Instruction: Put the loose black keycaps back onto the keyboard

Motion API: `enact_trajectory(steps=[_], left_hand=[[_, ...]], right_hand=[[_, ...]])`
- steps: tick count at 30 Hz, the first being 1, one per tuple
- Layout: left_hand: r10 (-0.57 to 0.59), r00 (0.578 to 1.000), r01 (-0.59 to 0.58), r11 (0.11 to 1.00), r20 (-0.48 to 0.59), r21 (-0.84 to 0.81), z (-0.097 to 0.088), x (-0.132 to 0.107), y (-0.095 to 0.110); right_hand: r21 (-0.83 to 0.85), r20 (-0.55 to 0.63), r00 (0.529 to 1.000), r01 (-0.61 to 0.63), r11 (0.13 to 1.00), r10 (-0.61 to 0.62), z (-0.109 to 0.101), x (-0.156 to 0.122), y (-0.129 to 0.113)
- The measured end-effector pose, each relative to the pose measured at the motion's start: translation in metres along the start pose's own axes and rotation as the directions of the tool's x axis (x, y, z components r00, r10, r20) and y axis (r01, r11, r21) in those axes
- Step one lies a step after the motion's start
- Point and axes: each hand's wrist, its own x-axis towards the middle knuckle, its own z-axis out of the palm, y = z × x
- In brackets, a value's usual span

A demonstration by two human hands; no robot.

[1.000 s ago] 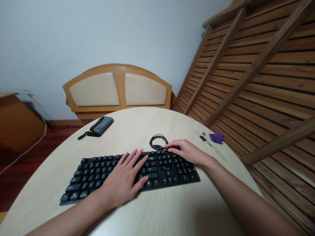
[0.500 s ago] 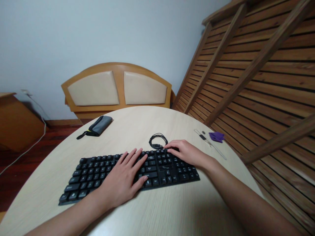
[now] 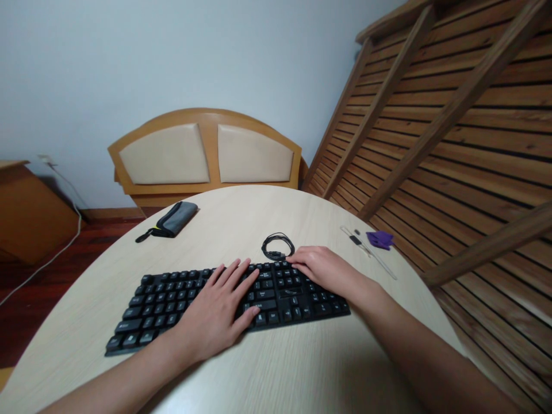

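A black keyboard [image 3: 172, 302] lies at a slant on the round pale table. My left hand [image 3: 218, 307] rests flat on its middle keys, fingers stretched out and a little spread. At the keyboard's back edge, right of the middle, my right hand [image 3: 321, 267] has thumb and fingertips pinched together. These fingertips meet the near right side of a coiled black cable [image 3: 264, 247], which lies behind the keyboard. What sits between them is too small and hidden to make out. The right palm covers part of the number keys.
A grey zipped pouch [image 3: 179, 218] with a black strap lies at the back left. On the right are a purple cloth [image 3: 379, 239] and a thin pale strip with a dark piece [image 3: 355, 240]. Beyond the table stand a padded headboard [image 3: 211, 115] and a slatted wooden frame [image 3: 452, 144].
My right thumb and fingertips have closed together at the keyboard's back edge. My left hand stays flat in place. The camera view has shifted very slightly.
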Motion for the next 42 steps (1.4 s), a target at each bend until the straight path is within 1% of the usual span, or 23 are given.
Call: enact_trajectory(steps=[3,7,15,18,24,28,31,34,36,38,40,42], left_hand=[[-0.003,1.000,0.003,1.000,0.014,-0.001,0.000,0.000,0.000],[-0.005,1.000,0.005,1.000,0.021,-0.007,0.000,0.000,0.000],[-0.010,1.000,0.011,0.999,0.004,-0.030,0.000,0.001,0.000],[-0.013,1.000,0.013,0.999,-0.004,-0.038,0.000,0.001,-0.001],[-0.009,1.000,0.008,0.999,-0.014,-0.052,0.000,0.002,0.000],[-0.016,1.000,0.016,0.999,-0.007,-0.038,-0.001,0.003,-0.001],[-0.010,1.000,0.011,0.999,0.001,-0.036,-0.001,0.003,0.000],[0.000,1.000,0.000,0.999,-0.008,-0.037,-0.002,0.005,0.001],[0.003,1.000,-0.003,0.999,-0.006,-0.039,-0.001,0.011,0.003],[0.009,1.000,-0.009,0.999,0.001,-0.045,0.000,0.021,0.004],[0.012,1.000,-0.011,0.999,0.006,-0.052,0.002,0.034,0.005],[0.000,1.000,0.000,0.998,-0.002,-0.059,0.005,0.047,0.007]], right_hand=[[-0.048,0.015,0.999,-0.029,0.998,0.030,-0.002,0.001,-0.004],[-0.068,0.031,0.998,-0.045,0.997,0.047,-0.004,0.001,-0.006],[-0.193,0.070,0.993,-0.083,0.978,0.098,-0.010,0.003,-0.020],[-0.203,0.076,0.991,-0.091,0.975,0.108,-0.010,0.002,-0.023],[-0.070,-0.051,0.995,-0.091,0.993,0.088,0.005,-0.006,-0.012],[-0.015,-0.086,0.991,-0.104,0.994,0.102,0.013,-0.014,-0.005],[-0.011,-0.142,0.981,-0.133,0.991,0.131,0.016,-0.017,-0.013],[-0.009,-0.202,0.976,-0.084,0.996,0.080,0.024,-0.016,-0.033],[-0.012,-0.161,0.985,-0.058,0.998,0.056,0.032,-0.015,-0.045],[-0.032,-0.076,0.994,-0.082,0.996,0.079,0.041,-0.014,-0.050],[-0.069,-0.034,0.994,-0.109,0.992,0.107,0.047,-0.013,-0.046],[-0.096,-0.034,0.992,-0.122,0.988,0.119,0.049,-0.011,-0.036]])
